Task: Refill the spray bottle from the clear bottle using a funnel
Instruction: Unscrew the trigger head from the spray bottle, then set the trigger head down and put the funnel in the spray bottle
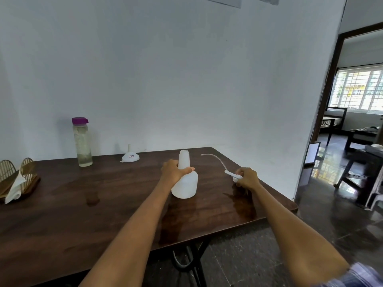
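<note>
At the far left of the frame a napkin holder [17, 179] is sitting on the dark wooden bench [83, 214], with a white napkin [14, 188] leaning out of it. To its right, near the back edge, the clear bottle [82, 141] is standing upright with its purple cap [79, 120] on, a little liquid showing at the bottom. Further right, the white funnel [130, 156] is resting mouth down with its spout pointing up. Near the middle of the frame the left hand [173, 171] is curling its fingers round the neck of the white spray bottle [185, 179], which is standing upright on the bench with its top open. Just right of it, the right hand [247, 178] is gripping the spray head [234, 175] with bent fingers, low over the bench and apart from the bottle; its thin tube [215, 159] is arching up and leftward. At the right edge of the frame an open doorway [352, 121] is showing another room with a bright window [358, 90].
</note>
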Demonstrator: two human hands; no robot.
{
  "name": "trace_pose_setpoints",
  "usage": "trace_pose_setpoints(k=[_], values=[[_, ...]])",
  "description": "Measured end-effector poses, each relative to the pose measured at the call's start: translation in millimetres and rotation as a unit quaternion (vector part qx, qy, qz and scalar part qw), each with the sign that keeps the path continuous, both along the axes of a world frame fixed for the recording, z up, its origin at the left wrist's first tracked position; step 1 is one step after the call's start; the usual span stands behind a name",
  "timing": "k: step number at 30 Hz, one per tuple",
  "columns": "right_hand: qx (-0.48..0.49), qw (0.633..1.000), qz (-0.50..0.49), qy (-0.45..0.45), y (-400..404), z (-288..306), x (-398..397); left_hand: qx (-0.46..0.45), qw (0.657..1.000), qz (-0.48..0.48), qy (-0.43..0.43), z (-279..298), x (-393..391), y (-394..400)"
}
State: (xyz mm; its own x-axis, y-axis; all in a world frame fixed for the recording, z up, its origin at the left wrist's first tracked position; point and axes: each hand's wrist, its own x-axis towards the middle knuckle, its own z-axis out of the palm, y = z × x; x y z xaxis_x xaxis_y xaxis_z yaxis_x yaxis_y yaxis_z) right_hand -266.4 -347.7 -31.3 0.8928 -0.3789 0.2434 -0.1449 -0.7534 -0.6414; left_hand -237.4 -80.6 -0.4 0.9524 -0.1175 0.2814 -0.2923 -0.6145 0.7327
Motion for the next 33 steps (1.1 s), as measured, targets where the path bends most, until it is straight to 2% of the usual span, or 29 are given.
trace_pose_setpoints(k=[8, 12, 15, 20, 23, 33], values=[[-0.073, 0.982, 0.057, 0.164, 4, 20, -4, -0.006, 1.000, 0.003, 0.000, -2, -1, -1], [-0.087, 0.979, 0.061, 0.173, 8, 27, -3, -0.008, 1.000, 0.001, -0.001, -3, -1, -1], [-0.095, 0.985, 0.046, 0.133, 13, 28, 3, -0.007, 1.000, 0.003, -0.003, -5, -1, -2], [-0.064, 0.998, 0.022, -0.018, 36, 38, 9, -0.008, 1.000, -0.007, -0.007, -8, -3, -1], [-0.039, 0.996, 0.039, -0.075, 55, 49, 13, 0.008, 1.000, -0.011, -0.006, -5, -5, 0], [0.008, 0.974, 0.102, -0.201, 128, 103, 18, 0.139, 0.990, 0.005, -0.003, 18, -23, 37]])
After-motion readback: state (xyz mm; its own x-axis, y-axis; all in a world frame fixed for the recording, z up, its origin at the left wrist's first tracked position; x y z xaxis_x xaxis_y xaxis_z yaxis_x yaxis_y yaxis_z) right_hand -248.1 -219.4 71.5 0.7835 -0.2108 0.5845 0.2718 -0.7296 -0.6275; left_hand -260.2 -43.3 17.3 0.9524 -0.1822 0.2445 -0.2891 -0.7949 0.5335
